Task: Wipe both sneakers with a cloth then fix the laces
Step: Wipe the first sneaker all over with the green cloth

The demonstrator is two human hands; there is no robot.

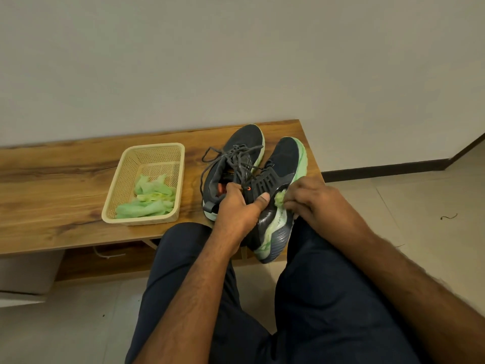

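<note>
Two dark sneakers with pale green soles are at the right end of a wooden bench. The left sneaker lies flat on the bench with loose grey laces. The right sneaker is tilted on its side, heel toward me. My left hand grips its collar, fingers inside, thumb across its side. My right hand holds a small bunched green cloth against the sneaker's side near the sole.
A beige plastic basket with several crumpled green cloths stands on the bench left of the sneakers. A white wall runs behind the bench. My knees in dark trousers are below the hands. The tiled floor lies to the right.
</note>
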